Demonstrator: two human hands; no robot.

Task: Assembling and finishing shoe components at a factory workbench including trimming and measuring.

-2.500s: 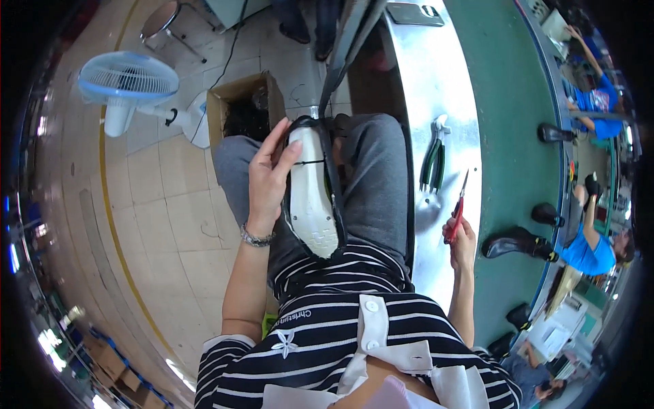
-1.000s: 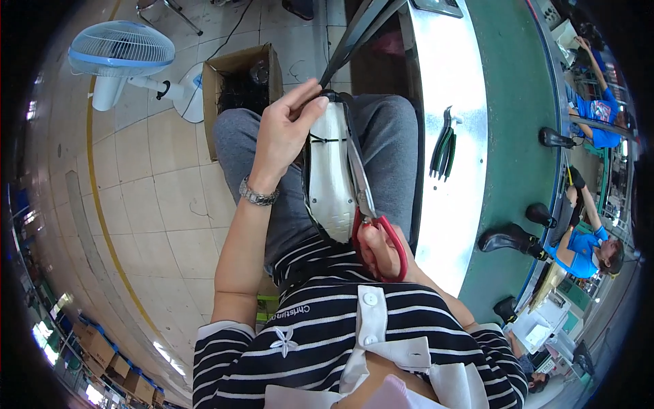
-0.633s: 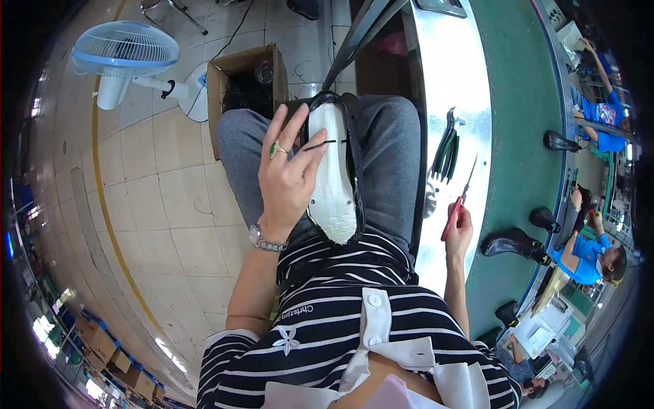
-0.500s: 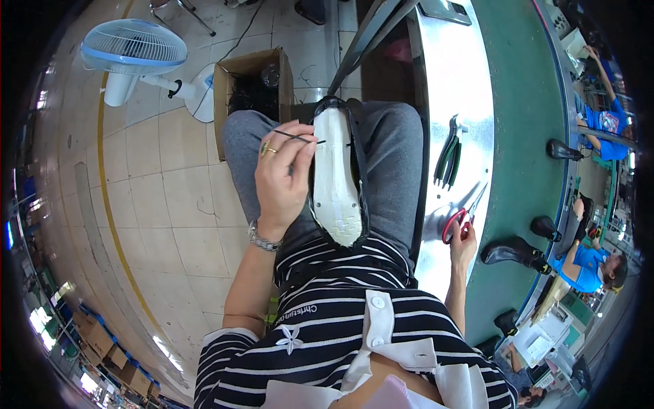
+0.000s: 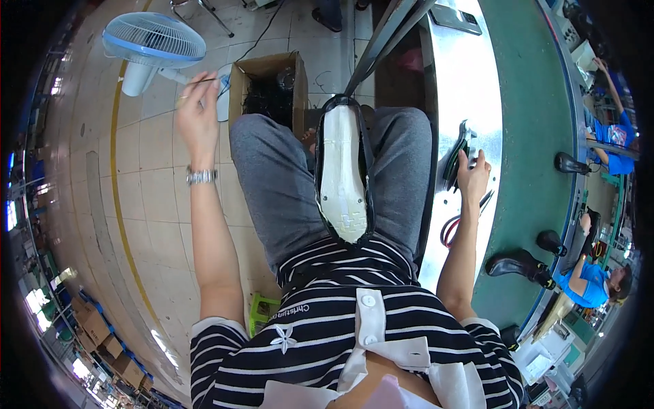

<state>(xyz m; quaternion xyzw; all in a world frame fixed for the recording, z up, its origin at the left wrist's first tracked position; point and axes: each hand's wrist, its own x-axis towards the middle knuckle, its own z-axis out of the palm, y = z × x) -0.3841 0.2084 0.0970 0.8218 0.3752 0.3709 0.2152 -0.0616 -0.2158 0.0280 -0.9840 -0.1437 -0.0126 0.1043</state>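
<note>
A shoe (image 5: 340,170) with a black upper and a pale bottom faces up between my knees, its far end against a dark metal post. Out to the left, past my knee, my left hand (image 5: 198,126) pinches a thin dark strand (image 5: 207,81) between its fingers. My right hand (image 5: 473,178) is over the bench on the right, fingers apart, beside the dark handles of the pliers (image 5: 454,158); whether it touches them I cannot tell. Red-handled scissors (image 5: 447,232) lie on the bench, partly hidden by my right forearm.
A cardboard box (image 5: 300,92) of dark scraps stands beyond my left knee, near a blue-white fan (image 5: 153,41). A phone (image 5: 455,19) lies at the far end of the metal bench (image 5: 470,82). Black boots (image 5: 519,264) rest on the green surface at right, with co-workers beyond.
My left hand has moved away from the shoe, out to the left, with the dark strand. My right hand has let go of the scissors and moved up to the pliers.
</note>
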